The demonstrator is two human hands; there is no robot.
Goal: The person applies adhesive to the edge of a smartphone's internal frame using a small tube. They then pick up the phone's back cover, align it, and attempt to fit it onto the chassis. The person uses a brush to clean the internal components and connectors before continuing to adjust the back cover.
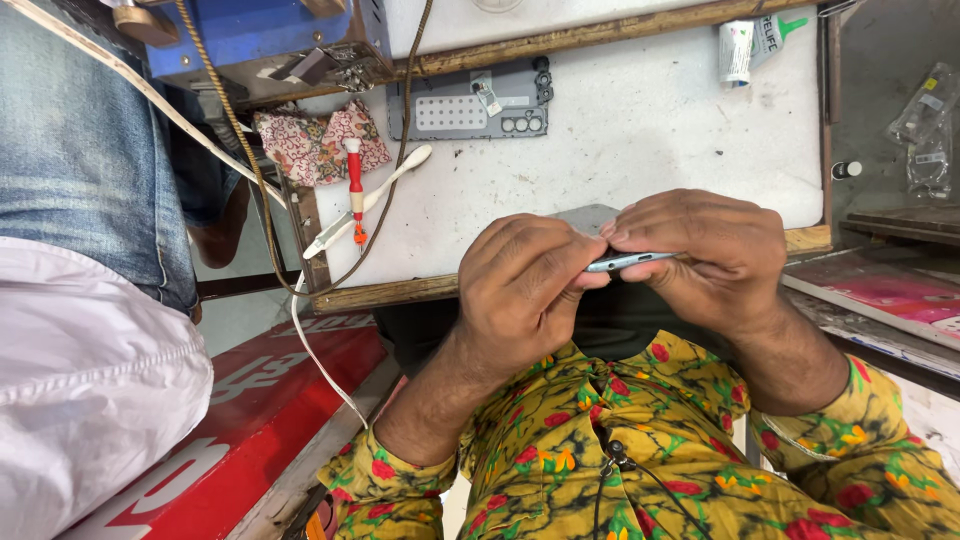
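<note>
Both my hands hold a thin silver phone (628, 262) edge-on over the front edge of a white work surface (640, 130). My left hand (520, 290) grips its left end with curled fingers and the thumb pressed on the edge. My right hand (705, 255) covers its right end from above, fingers bent over it. Most of the phone is hidden between my hands. My sleeves are yellow with a red flower print.
A grey phone frame (470, 105), a red-handled screwdriver (355, 185), a white toothbrush (365, 200), a patterned cloth (315, 140) and a glue tube (745, 45) lie on the surface. Another person in jeans (80, 150) stands at left. A blue box (260, 35) sits at the back.
</note>
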